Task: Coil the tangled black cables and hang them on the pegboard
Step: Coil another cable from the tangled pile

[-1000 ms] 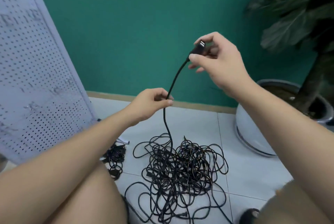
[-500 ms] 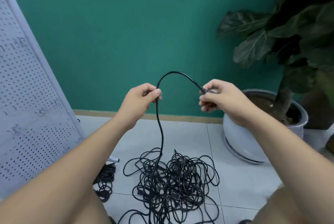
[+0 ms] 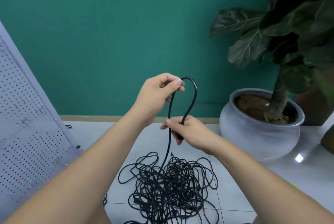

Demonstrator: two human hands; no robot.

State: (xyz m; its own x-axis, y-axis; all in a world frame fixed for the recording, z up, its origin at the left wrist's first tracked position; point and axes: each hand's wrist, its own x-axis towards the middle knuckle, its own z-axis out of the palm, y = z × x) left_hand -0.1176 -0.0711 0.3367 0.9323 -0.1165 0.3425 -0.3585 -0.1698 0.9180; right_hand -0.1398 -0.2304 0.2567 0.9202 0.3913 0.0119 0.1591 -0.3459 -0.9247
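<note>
A tangled heap of black cable (image 3: 171, 185) lies on the white tiled floor between my arms. One strand rises from it and bends into a narrow upright loop (image 3: 193, 95). My left hand (image 3: 157, 95) pinches the top of that loop between thumb and fingers. Below it, my right hand (image 3: 188, 131) grips the cable's end, fingers curled round it, where the loop's two sides meet. The plug is hidden inside that hand. A white pegboard (image 3: 27, 124) leans against the wall at the left.
A large potted plant in a round grey pot (image 3: 260, 133) stands on the floor at the right, its leaves overhanging. The green wall with a wooden skirting runs behind. A small black cable bit (image 3: 68, 126) lies by the pegboard's foot.
My right hand has come down and leftward with the cable end, from level with the left hand to below it, closing the wide arc into a narrow loop. The left hand rose slightly.
</note>
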